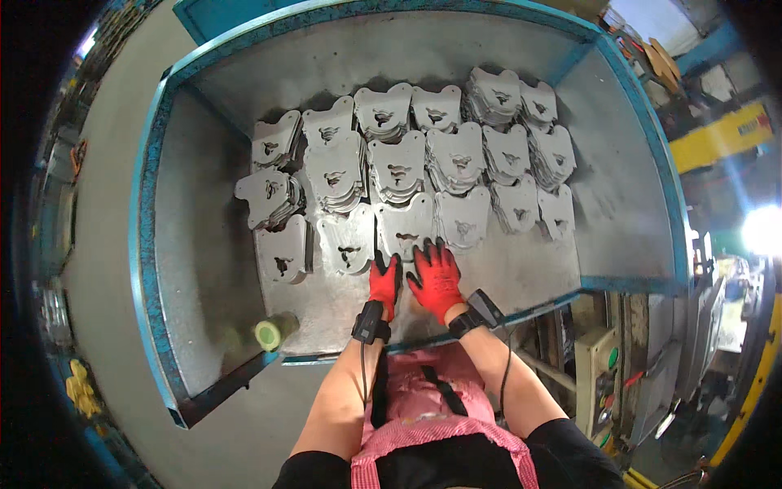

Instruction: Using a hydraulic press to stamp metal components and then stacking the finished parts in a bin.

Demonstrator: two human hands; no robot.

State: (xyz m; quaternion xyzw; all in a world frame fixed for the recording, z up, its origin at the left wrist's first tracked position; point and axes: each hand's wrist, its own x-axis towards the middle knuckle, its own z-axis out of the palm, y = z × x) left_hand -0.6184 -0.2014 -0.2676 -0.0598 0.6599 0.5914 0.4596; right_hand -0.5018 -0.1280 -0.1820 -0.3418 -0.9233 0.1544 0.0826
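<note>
Stacks of flat grey metal plates (pixel 405 226), each with a shaped cut-out, stand in rows on the floor of a large metal bin (pixel 521 281). My left hand (pixel 384 287), in a red glove with dark fingertips, is by the near left corner of a front-row stack. Its fingers point forward and are apart. Just right of it, my right hand (pixel 437 279), gloved alike, lies with fingers spread at that stack's near right corner. Fingertips of both hands appear to touch the plate edges. Neither hand visibly grips a plate.
The bin's blue rim (pixel 155 204) and high walls surround the plates; its near side is low. A round pale-green-topped object (pixel 268 335) sits at the near left corner. Right of the bin stands a control box (pixel 597 379) with buttons, near a yellow beam (pixel 717 138).
</note>
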